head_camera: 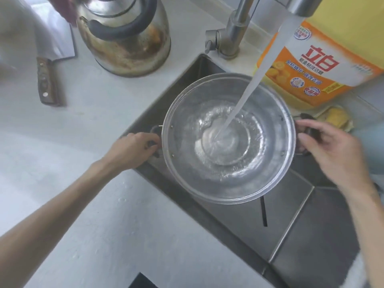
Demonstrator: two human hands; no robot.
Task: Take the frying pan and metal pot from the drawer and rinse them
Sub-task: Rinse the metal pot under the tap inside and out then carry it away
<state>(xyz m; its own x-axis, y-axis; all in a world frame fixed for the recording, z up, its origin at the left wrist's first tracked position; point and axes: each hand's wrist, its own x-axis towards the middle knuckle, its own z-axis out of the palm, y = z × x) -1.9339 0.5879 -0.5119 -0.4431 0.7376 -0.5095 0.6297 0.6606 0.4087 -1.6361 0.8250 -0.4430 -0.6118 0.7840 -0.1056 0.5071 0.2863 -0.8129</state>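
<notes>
The metal pot point(180, 163) is held level over the steel sink point(311, 235), mouth up. A stream of water point(257, 80) falls from the tap spout point(301, 6) into the pot and splashes on its bottom, where shallow water swirls. My left hand point(135, 147) grips the dark left handle of the pot. On the opposite side, my right hand point(330, 146) holds the dark right handle. No frying pan is in view.
A tarnished steel kettle point(126, 38) stands on the white counter point(83, 183) behind the sink's left corner. A cleaver point(52, 65) with a wooden handle lies left of it. A large orange detergent bottle point(315, 67) and yellow soap point(337, 117) sit right of the tap base point(232, 36).
</notes>
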